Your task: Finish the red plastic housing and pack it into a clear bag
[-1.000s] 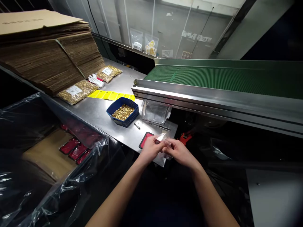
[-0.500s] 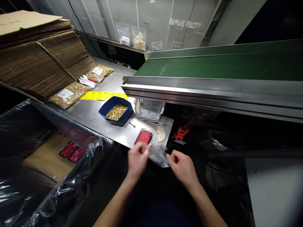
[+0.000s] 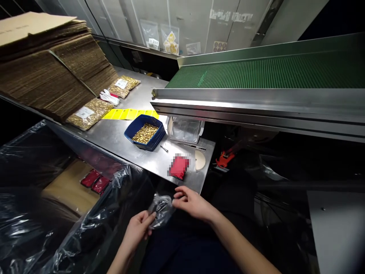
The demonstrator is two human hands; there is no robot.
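My left hand (image 3: 140, 226) pinches a clear plastic bag (image 3: 162, 209) by its lower left edge, in front of the metal table. The bag is crumpled and puffed out. At the bag's right edge is my right hand (image 3: 192, 203), its fingers loosely bent and apart; the thumb tip seems to touch the plastic. Beyond my hands, a flat red item with dark edges (image 3: 179, 167) lies on the table, partly blurred out. A cream half-round piece (image 3: 200, 160) sits just right of it.
A blue bin (image 3: 154, 142) of small brass-coloured parts stands on the metal table (image 3: 114, 139). A green conveyor (image 3: 256, 78) overhangs the right. Stacked cardboard (image 3: 57, 72) is at left, above a plastic-lined box (image 3: 119, 182) containing red items. An orange-handled tool (image 3: 225, 159) is right.
Both hands and the plastic bag have moved left and down, away from the table edge. My right hand's fingers have loosened. The view has shifted slightly.
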